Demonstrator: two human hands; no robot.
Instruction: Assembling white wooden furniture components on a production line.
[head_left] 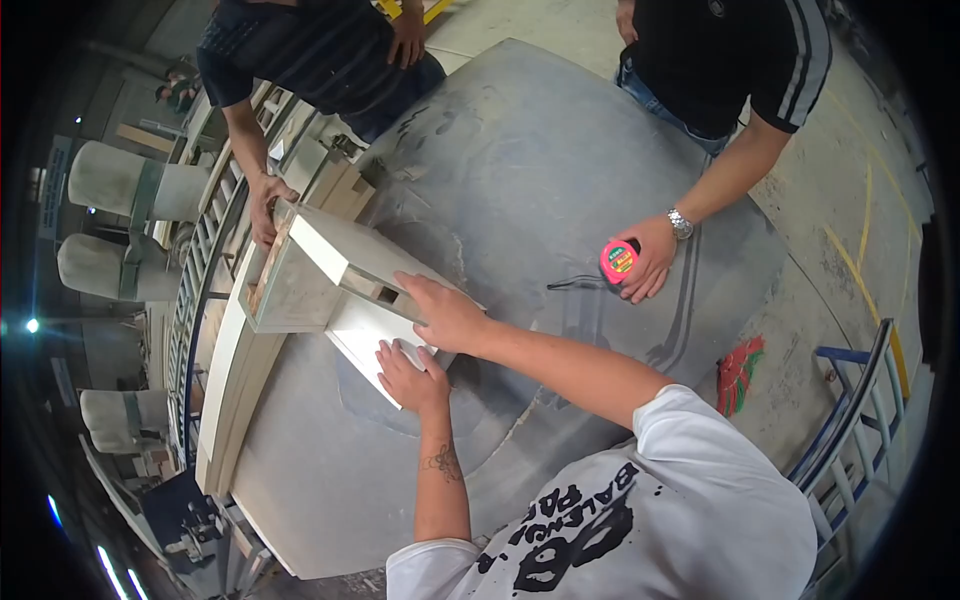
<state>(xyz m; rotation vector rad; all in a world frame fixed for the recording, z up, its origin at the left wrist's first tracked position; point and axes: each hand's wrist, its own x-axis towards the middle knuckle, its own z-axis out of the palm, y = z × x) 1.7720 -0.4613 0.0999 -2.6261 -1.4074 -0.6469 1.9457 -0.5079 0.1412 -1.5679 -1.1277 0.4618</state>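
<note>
A box-like assembly of white-faced boards (365,250) lies on the grey table, with pale raw edges and an opening near my hands. My right hand (448,315) grips its near end, fingers over the top edge and thumb lower down. My left hand (412,382) lies with fingers spread on a white panel (365,345) that slants out from under the box. At the far left, a co-worker's hand (268,208) holds the other end of the assembly. Another co-worker's hand (655,258) rests on the table around a pink tape measure (619,262).
The grey tabletop (520,180) has a pale wooden edge along a roller conveyor (195,290) at left. A black cord (575,284) lies by the tape measure. Red and green netting (740,375) is beyond the table's right edge, near a blue-framed rack (850,410).
</note>
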